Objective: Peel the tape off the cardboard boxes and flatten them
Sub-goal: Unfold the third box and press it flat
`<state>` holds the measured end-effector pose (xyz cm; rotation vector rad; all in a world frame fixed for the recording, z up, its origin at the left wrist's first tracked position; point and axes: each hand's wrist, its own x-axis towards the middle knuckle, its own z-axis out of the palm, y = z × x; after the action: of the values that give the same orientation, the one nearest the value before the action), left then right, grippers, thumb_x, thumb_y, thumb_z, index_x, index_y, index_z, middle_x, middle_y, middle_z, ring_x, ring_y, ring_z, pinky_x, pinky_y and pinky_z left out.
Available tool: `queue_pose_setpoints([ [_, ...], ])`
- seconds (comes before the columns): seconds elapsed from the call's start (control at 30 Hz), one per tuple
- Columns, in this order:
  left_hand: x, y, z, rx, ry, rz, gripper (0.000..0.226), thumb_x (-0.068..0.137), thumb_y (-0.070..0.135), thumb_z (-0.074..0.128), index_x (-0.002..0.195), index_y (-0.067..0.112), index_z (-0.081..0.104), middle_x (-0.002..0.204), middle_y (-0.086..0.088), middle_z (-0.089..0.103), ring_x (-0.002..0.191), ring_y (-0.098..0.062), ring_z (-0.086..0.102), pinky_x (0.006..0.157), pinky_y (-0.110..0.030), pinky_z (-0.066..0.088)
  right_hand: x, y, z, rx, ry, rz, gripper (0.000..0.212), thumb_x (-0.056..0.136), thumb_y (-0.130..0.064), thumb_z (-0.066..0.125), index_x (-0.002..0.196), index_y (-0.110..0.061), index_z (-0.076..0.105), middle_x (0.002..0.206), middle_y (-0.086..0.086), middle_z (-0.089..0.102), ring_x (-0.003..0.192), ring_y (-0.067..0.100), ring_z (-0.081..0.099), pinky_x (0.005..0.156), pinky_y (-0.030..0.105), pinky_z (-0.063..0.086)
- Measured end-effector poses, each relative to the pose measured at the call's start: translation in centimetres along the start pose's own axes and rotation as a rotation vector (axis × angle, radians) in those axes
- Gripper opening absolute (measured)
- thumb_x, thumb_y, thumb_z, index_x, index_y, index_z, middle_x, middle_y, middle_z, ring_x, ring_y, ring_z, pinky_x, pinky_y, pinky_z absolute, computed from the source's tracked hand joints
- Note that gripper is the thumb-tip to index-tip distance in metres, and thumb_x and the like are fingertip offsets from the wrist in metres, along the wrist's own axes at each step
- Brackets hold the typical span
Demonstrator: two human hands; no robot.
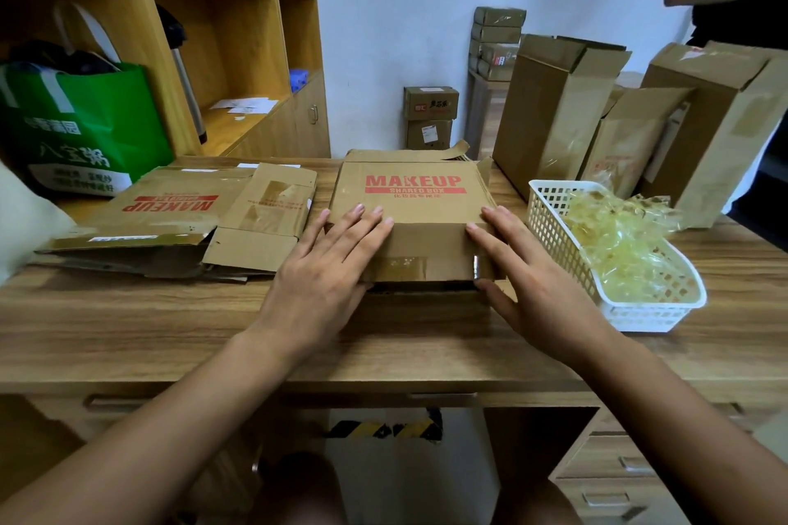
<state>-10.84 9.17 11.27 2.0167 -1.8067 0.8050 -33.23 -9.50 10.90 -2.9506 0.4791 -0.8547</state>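
While bare wood runs along the table's [128,332] front edge, the back is crowded: upright boxes [554,107] at the far right, flattened boxes [179,217] on the left. MAKEUP box [409,205] mid-table, squashed low, front flap folded down. White basket [554,226] just right of it. Left hand [328,269] and right hand [533,281], fingers straight and spread, press its front corners. Tape strip [401,266] on the flap.

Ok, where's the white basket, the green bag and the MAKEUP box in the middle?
white basket [554,230], head view, left wall.
green bag [106,111], head view, front face.
middle MAKEUP box [411,211], head view, top panel.
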Motion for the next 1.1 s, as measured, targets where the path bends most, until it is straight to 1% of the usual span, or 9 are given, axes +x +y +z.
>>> queue_pose_setpoints([
  [0.13,0.1,-0.1,-0.2,-0.062,0.049,0.018,0.055,0.099,0.016,0.050,0.153,0.013,0.039,0.158,-0.006,0.037,0.148,-0.020,0.033,0.120,-0.047,0.029,-0.5,-0.2,-0.1,0.072,-0.029,-0.024,0.058,0.105,-0.033,0.041,0.159,-0.017,0.031,0.170,0.002,0.012,0.158,0.014,0.000,0.123,0.017,0.004],
  [0.27,0.7,-0.2,-1.0,-0.126,0.023,0.005,0.054,0.097,0.015,0.057,0.150,0.015,0.044,0.153,-0.004,0.044,0.143,-0.019,0.041,0.120,-0.041,0.030,-0.7,-0.9,-0.5,0.123,0.016,0.001,0.053,0.108,-0.033,0.038,0.159,-0.018,0.031,0.170,-0.002,0.016,0.157,0.011,0.003,0.124,0.019,0.008],
  [0.37,1.5,-0.3,-2.3,-0.197,-0.040,-0.058,0.053,0.096,0.022,0.052,0.149,0.024,0.046,0.150,0.005,0.048,0.140,-0.013,0.044,0.118,-0.035,0.031,-1.5,-1.6,-0.6,0.137,0.213,0.053,0.054,0.105,-0.025,0.047,0.155,-0.010,0.038,0.165,0.005,0.027,0.155,0.018,0.021,0.124,0.031,0.021],
  [0.5,2.9,-1.2,-3.9,-0.312,-0.111,-0.183,0.043,0.099,0.032,0.053,0.140,0.043,0.053,0.142,0.018,0.054,0.132,-0.007,0.051,0.104,-0.039,0.049,-3.8,-3.4,0.1,0.241,0.511,0.066,0.041,0.097,-0.010,0.048,0.136,-0.004,0.057,0.138,0.012,0.051,0.131,0.022,0.049,0.112,0.030,0.036],
  [0.67,3.9,-1.6,-4.1,-0.354,-0.167,-0.240,0.035,0.097,0.041,0.058,0.132,0.049,0.060,0.131,0.012,0.066,0.107,-0.014,0.063,0.075,-0.029,0.047,-4.0,-6.4,1.4,0.312,0.064,-0.013,0.047,0.094,-0.013,0.048,0.141,-0.014,0.056,0.146,-0.002,0.049,0.138,0.011,0.045,0.114,0.025,0.036],
  [0.8,4.3,-1.7,-4.0,-0.379,-0.168,-0.277,0.032,0.096,0.042,0.059,0.128,0.050,0.063,0.126,0.008,0.069,0.078,-0.005,0.046,0.059,-0.012,0.032,-1.4,-8.3,2.1,0.447,-0.135,0.137,0.056,0.102,-0.023,0.053,0.155,-0.030,0.036,0.159,-0.020,0.032,0.145,-0.009,0.026,0.117,0.008,0.021],
  [0.9,4.4,-1.5,-4.2,-0.379,-0.171,-0.289,0.032,0.096,0.041,0.060,0.127,0.049,0.063,0.125,0.007,0.069,0.079,-0.005,0.046,0.058,-0.015,0.033,1.6,-9.4,2.4,0.705,-0.204,0.367,0.061,0.101,-0.019,0.056,0.155,-0.034,0.034,0.145,-0.027,0.042,0.129,-0.020,0.036,0.102,-0.003,0.024],
  [1.03,4.6,-1.4,-4.3,-0.403,-0.185,-0.299,0.031,0.096,0.038,0.061,0.126,0.046,0.065,0.127,0.008,0.068,0.088,-0.008,0.057,0.066,-0.026,0.045,4.3,-9.8,2.2,0.970,-0.213,0.647,0.044,0.096,-0.009,0.052,0.123,-0.044,0.054,0.083,-0.018,0.072,0.065,-0.011,0.062,0.063,0.007,0.050],
  [1.1,4.7,-1.4,-4.4,-0.444,-0.182,-0.304,0.031,0.096,0.037,0.062,0.126,0.042,0.067,0.129,0.007,0.068,0.107,-0.014,0.063,0.083,-0.033,0.054,5.0,-9.9,2.1,0.979,-0.219,0.746,0.027,0.094,-0.009,0.053,0.103,-0.032,0.063,0.097,-0.004,0.076,0.081,0.007,0.070,0.072,0.026,0.056],
])
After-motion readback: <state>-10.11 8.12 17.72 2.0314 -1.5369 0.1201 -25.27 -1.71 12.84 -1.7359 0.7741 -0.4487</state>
